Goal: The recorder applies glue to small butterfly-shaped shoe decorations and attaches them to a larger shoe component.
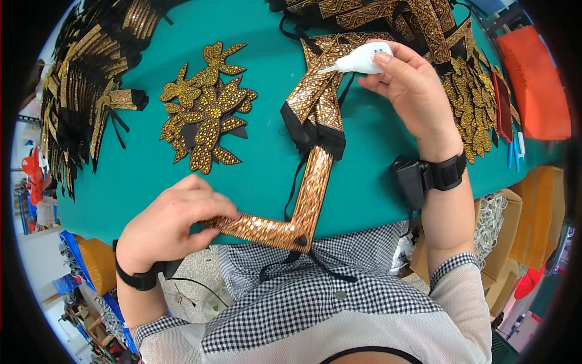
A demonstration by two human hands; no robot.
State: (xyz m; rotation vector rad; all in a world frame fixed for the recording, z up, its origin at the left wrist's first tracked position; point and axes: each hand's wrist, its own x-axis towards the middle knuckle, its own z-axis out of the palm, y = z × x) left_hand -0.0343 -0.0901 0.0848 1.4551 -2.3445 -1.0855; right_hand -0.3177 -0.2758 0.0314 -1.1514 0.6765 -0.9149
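My left hand (179,217) pinches one end of a shiny copper-gold sequined strip (260,229). This strip bends in a V at the table's near edge, and black ribbons hang from its corner. Its other arm runs up to the black-edged ends of more patterned gold strips (324,100). Above those, my right hand (406,82) grips a small white squeeze bottle (367,59) by its body, the thin nozzle pointing left. A pile of gold-studded, flower-shaped pieces (212,109) lies on the table, beyond my left hand.
The green table (254,167) carries a heap of black-and-gold strips (91,79) at far left. More flower-shaped pieces (470,109) lie at right, near blue-handled scissors (515,151) and a red-orange bag (536,82). A cardboard box (506,224) holding pale rings or loops stands below the right edge.
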